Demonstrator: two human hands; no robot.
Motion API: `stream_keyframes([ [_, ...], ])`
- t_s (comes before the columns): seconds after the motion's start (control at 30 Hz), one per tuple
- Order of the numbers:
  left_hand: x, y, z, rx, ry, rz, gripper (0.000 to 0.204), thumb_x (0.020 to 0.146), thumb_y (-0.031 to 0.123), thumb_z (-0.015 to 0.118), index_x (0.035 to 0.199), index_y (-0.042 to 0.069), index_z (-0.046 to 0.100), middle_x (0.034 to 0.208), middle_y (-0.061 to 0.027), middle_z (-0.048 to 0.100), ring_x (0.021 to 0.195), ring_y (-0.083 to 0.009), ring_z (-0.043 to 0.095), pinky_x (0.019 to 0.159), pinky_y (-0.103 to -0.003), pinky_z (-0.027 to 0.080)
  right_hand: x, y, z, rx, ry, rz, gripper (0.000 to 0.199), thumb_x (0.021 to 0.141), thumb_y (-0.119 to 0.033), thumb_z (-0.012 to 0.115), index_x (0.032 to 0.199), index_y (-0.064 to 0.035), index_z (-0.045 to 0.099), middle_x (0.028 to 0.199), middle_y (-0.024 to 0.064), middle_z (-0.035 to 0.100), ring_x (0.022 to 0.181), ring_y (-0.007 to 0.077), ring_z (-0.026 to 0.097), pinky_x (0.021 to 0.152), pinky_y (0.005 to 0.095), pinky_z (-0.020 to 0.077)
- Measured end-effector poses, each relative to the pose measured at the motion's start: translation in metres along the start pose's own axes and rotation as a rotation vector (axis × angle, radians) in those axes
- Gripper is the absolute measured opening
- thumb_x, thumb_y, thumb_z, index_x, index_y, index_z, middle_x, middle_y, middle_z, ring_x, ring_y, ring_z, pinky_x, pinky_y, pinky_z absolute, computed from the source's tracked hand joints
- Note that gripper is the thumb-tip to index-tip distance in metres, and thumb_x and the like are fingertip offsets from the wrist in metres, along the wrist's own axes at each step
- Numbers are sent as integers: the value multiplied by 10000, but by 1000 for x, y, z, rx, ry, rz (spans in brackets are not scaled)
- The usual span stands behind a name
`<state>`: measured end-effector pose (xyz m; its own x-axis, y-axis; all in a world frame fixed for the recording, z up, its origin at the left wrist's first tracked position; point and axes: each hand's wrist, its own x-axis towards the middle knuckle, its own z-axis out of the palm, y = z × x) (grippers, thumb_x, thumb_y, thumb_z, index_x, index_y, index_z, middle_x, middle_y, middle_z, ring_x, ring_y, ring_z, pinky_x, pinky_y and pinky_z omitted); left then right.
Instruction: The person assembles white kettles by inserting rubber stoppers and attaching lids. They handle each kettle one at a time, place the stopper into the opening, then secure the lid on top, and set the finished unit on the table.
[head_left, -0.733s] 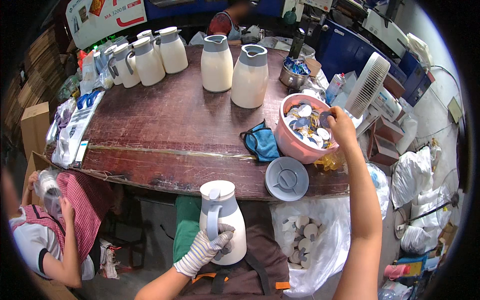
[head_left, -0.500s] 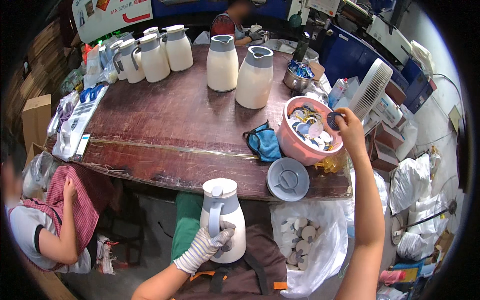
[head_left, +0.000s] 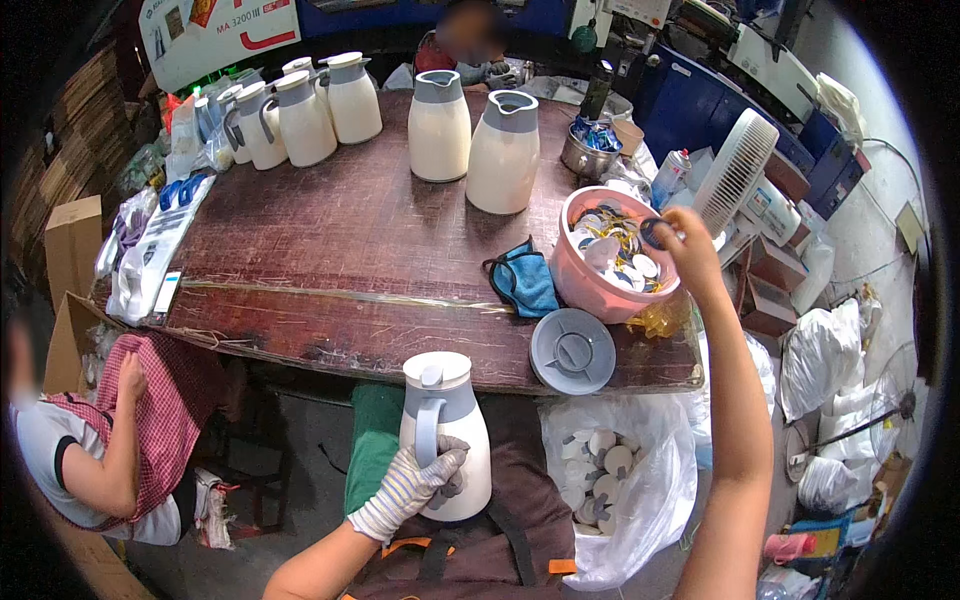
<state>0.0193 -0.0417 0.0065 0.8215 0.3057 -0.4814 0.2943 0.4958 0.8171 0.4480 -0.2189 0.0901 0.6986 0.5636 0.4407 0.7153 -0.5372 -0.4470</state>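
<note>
Across the worn wooden table (head_left: 330,250) — cream jugs (head_left: 470,140), cluttered workshop around.

Right hand (head_left: 688,252): small dark piece at fingertips too small to identify | left hand (head_left: 408,487): glove covers fingers; palm hides part of the cream jug (head_left: 446,432) | pink bowl (head_left: 613,254): contents too small to identify | both forearms cut off at lower edge.
</note>
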Motion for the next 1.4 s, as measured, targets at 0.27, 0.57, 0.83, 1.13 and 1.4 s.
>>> stream_keyframes([
  [0.27, -1, 0, -2, 30, 18, -21, 254, 884, 232, 702, 1033, 39, 631, 715, -23, 617, 581, -111, 587, 514, -252, 458, 1, -15, 13, 555, -112, 529, 194, 908, -135, 535, 1065, -22, 550, 902, 88, 656, 751, 173, 691, 573, 291, 508],
  [0.57, 0, -30, -47, 111, 180, 324, 332, 939, 273, 601, 1151, 18, 590, 1032, -9, 611, 930, -74, 540, 852, -234, 439, -19, -2, 8, 975, -30, 410, 250, 928, -208, 609, 1150, -98, 577, 1007, 11, 672, 868, 84, 660, 635, 198, 491],
  [0.83, 41, 90, 14, 544, 151, 867, 280, 918, 84, 572, 1174, -26, 541, 983, -65, 599, 854, -110, 577, 795, -263, 488, -31, -51, 39, 887, -111, 288, 209, 940, -189, 570, 1115, -73, 567, 986, 26, 670, 892, 128, 683, 660, 230, 493],
  [1.13, 178, 169, 115, 1094, -67, 764, 329, 847, 168, 647, 1151, 45, 615, 1031, -180, 660, 892, -284, 635, 807, -342, 500, -36, -85, 49, 431, -88, -132, 337, 819, -146, 670, 1131, -42, 595, 1011, 129, 675, 967, 247, 655, 828, 355, 495],
  [1.4, 177, 171, 107, 46, -27, 596, 229, 882, 146, 670, 1095, 78, 622, 849, -19, 665, 669, -96, 607, 571, -243, 490, -33, -36, 75, 91, -40, -162, 199, 891, -224, 578, 1023, -111, 675, 955, 150, 681, 879, 347, 650, 765, 427, 509],
])
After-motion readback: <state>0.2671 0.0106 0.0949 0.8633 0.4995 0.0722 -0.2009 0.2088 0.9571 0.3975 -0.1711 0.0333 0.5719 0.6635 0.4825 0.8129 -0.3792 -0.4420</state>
